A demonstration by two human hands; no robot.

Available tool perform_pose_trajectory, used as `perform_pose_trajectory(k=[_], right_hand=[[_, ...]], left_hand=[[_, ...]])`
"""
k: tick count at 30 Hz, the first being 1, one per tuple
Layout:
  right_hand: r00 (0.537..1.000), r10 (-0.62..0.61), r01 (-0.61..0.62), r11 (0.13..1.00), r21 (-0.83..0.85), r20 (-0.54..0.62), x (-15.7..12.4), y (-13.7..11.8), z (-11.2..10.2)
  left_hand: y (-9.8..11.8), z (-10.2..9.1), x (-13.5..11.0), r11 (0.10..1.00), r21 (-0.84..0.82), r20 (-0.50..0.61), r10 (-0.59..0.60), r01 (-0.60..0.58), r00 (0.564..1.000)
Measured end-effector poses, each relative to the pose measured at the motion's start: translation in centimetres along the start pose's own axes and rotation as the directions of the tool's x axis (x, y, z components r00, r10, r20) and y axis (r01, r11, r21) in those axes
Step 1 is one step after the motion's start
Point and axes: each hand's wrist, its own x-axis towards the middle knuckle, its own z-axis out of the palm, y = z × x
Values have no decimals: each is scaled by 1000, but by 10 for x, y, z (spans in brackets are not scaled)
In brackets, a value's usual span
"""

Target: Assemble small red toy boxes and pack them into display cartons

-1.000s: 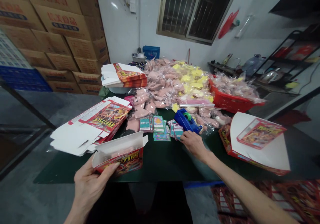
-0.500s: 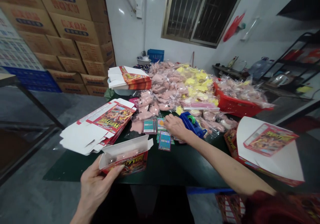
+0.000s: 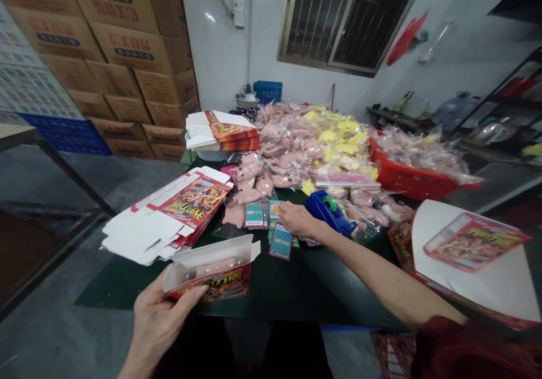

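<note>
My left hand (image 3: 158, 317) grips an open red printed box (image 3: 209, 271) at the near edge of the dark green table (image 3: 288, 283); its white flap stands up. My right hand (image 3: 296, 218) reaches over a small spread of teal cards (image 3: 280, 241) in the table's middle, fingers curled down onto them; whether a card is pinched I cannot make out. A blue tape dispenser (image 3: 329, 209) sits just right of that hand.
Flat unfolded box blanks (image 3: 165, 215) lie at left, another stack (image 3: 222, 130) behind. A heap of pink and yellow bagged items (image 3: 309, 142) fills the back. A red basket (image 3: 406, 178) and more boxes (image 3: 474, 243) are right. Cardboard cartons (image 3: 110, 46) line the wall.
My right hand moved left from the tape dispenser onto the teal cards. One card has shifted toward me. The left hand keeps the box in the same place.
</note>
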Motion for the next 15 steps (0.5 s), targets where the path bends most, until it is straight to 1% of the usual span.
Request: perform_pose_trajectory(k=[5, 10, 13, 15], right_hand=[[986, 61, -61, 998, 9, -158, -5, -14, 13], [936, 154, -132, 987, 89, -317, -5, -17, 22], [901, 183, -135, 980, 147, -393, -7, -12, 17], [864, 213, -139, 972, 190, -457, -14, -6, 4]], left_hand=[[-2, 0, -2, 1000, -7, -15, -14, 14, 1000], [0, 3, -3, 998, -23, -28, -52, 51, 998], [1, 5, -3, 993, -74, -7, -95, 94, 995], [2, 6, -3, 985, -118, 6, -126, 125, 992]])
